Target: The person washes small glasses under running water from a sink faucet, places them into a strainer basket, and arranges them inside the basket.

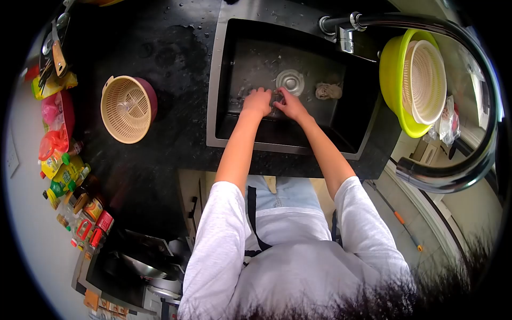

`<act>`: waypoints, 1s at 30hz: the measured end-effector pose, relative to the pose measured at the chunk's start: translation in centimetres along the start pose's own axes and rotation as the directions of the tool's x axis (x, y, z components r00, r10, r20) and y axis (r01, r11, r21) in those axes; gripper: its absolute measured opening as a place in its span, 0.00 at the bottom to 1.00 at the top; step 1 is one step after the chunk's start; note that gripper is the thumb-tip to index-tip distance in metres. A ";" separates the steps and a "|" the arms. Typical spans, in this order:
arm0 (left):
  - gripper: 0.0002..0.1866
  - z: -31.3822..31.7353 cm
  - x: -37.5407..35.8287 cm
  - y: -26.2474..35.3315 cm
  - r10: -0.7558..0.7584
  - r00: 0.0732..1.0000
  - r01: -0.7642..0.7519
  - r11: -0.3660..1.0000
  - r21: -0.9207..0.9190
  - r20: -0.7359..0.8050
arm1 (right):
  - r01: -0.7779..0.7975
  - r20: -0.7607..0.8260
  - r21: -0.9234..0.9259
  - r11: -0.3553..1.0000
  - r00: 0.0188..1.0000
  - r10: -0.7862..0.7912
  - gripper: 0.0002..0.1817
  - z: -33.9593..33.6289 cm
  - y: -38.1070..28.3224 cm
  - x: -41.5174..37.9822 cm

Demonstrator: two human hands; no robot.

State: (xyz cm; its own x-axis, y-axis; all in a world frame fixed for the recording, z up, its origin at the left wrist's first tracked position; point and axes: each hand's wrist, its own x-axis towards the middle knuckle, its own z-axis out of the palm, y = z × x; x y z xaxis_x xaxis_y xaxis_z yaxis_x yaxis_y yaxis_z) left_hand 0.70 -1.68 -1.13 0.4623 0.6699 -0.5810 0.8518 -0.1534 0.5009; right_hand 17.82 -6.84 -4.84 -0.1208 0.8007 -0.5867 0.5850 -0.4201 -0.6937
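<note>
Both my hands are down in the dark sink (215,80), close together in front of the round drain strainer (290,81). My left hand (258,101) is palm down with its fingers curled. My right hand (291,104) faces it, thumb and fingers bent inward in a loose pinch. Between the fingertips there may be something small or see-through, but I cannot make it out. A crumpled greyish-beige cloth (328,91) lies on the sink floor, right of the strainer and apart from my hands.
Left on the wet black counter (170,101) stands a beige strainer basket (126,109) with something clear inside. A black faucet (426,21) arches over the right side, near a green basin (392,80) holding a white basket (426,80). Bottles and packets (69,176) line the left wall.
</note>
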 end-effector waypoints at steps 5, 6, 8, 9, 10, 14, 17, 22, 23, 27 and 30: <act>0.28 0.5 1.0 0.8 0.338 0.941 -0.331 0.916 0.229 0.010 | -0.287 0.167 0.477 0.831 0.958 0.235 0.20 0.0 2.7 0.0; 0.28 1.3 1.6 0.7 0.380 0.924 -0.379 0.901 0.211 0.038 | -0.353 0.224 0.528 0.772 0.935 0.275 0.20 -0.2 2.8 0.0; 0.25 2.3 2.8 0.5 0.453 0.881 -0.472 0.841 0.266 0.133 | -0.439 0.259 0.588 0.680 0.898 0.355 0.21 -1.2 1.9 -0.8; 0.25 2.7 3.6 0.0 0.456 0.880 -0.475 0.839 0.264 0.133 | -0.521 0.313 0.632 0.574 0.849 0.427 0.22 -1.5 1.7 -1.1; 0.26 2.9 4.2 -0.7 0.502 0.859 -0.511 0.830 0.225 0.099 | -0.509 0.331 0.571 0.645 0.861 0.386 0.22 -2.1 2.2 -1.4; 0.19 -0.7 2.6 1.1 0.224 0.966 -0.221 0.975 -0.037 0.127 | -0.219 0.065 0.240 0.946 0.976 0.209 0.21 -2.7 2.9 -3.3; 0.15 -0.3 2.0 0.2 0.087 0.990 -0.068 0.983 -0.171 0.107 | -0.226 0.088 0.202 0.953 0.973 0.212 0.20 -3.2 2.8 -3.8; 0.21 4.3 3.9 -3.6 0.346 0.937 -0.311 0.781 -0.541 -0.038 | -0.300 0.254 0.299 0.906 0.940 0.228 0.19 -3.5 3.2 -3.5; 0.21 4.6 4.3 -4.0 0.398 0.916 -0.347 0.722 -0.599 -0.052 | -0.300 0.251 0.301 0.905 0.941 0.229 0.19 -3.4 2.6 -3.4; 0.14 2.2 3.4 -2.3 0.036 0.842 0.374 0.681 -0.630 0.538 | -0.115 0.039 0.127 0.985 0.993 0.111 0.13 -2.3 2.7 -3.2; 0.14 3.7 3.3 -2.5 0.114 0.989 -0.059 0.881 -0.470 0.090 | -0.057 -0.081 -0.168 0.984 0.996 0.044 0.12 -2.2 0.8 -3.5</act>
State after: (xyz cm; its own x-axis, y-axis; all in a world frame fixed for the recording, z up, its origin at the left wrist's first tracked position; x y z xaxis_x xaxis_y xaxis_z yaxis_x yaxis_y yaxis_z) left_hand 0.96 -1.74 -6.66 0.5763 0.5803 -0.5753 0.6072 0.1671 0.7768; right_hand 20.48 -9.04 -2.40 -0.0292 0.8134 -0.5810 0.7174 -0.3877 -0.5788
